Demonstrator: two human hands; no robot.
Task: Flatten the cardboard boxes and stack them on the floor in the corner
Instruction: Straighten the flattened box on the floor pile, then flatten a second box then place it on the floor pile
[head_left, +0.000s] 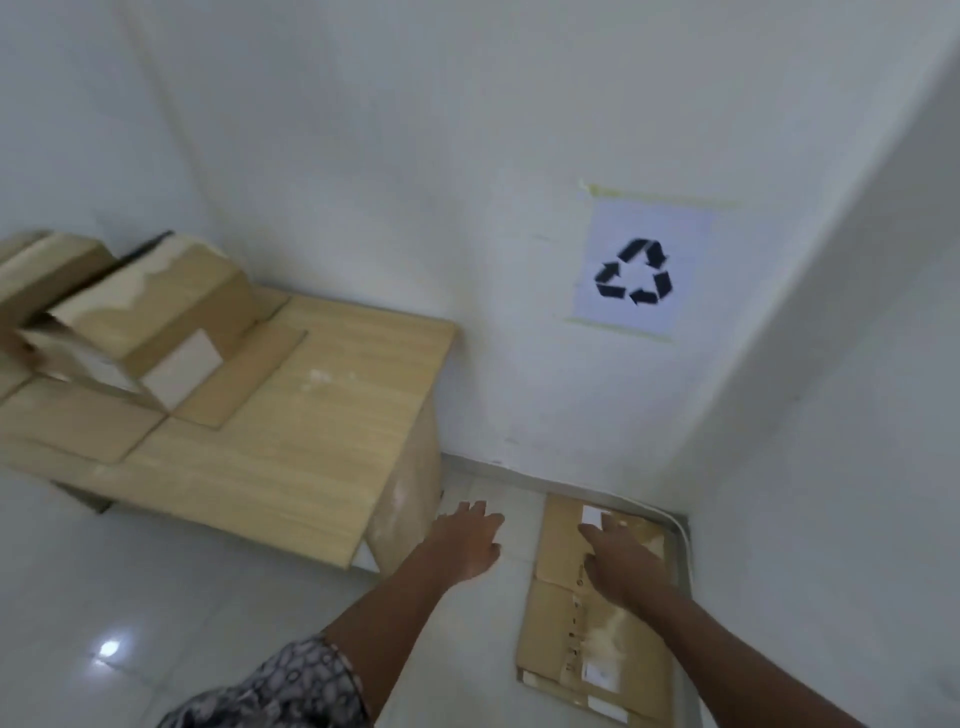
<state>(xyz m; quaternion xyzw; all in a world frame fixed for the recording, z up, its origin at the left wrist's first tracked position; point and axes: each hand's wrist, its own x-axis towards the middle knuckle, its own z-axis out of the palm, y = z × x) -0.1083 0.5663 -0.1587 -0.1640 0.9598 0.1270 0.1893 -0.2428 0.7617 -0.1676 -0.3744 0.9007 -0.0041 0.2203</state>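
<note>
In the corner, flattened cardboard (566, 613) — right hand (621, 564) over it, left hand (467, 543) beside, fingers spread, holding nothing.

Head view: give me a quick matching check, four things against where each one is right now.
1. flattened box
2. unflattened boxes
3. recycling sign
4. left hand

A. taped to the wall
B. on the wooden table
C. on the floor in the corner
D. open, over bare floor beside the table

Pairs: 1-C, 2-B, 3-A, 4-D
</note>
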